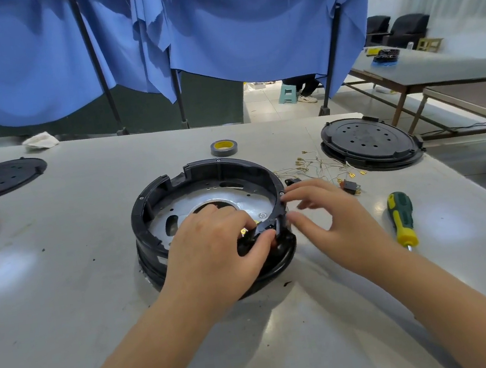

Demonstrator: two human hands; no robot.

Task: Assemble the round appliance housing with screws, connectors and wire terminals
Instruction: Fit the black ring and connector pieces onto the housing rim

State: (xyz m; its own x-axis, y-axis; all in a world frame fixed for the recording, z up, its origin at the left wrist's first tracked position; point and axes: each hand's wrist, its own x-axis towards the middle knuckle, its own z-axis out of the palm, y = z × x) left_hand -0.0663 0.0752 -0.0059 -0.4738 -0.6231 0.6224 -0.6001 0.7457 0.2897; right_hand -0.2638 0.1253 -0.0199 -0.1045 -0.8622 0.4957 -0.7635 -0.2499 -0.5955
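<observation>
At the frame's centre the left hand (213, 246) is pinching a small black connector (255, 237) at the round housing (174, 189) rim while the right hand (329, 212) is hovering loosely spread, holding nothing; the stiff, light plastic probably wants steadying by its rim.

Blue cloth (215, 33) hangs on dark poles (96, 64) across the upper frame. Pale tiled floor (265, 103) shows beneath; black armchairs (406, 28) and a long table (436, 68) stand upper right.

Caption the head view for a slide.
Left hand grips a connector at the round housing rim; right hand hovers beside.
</observation>
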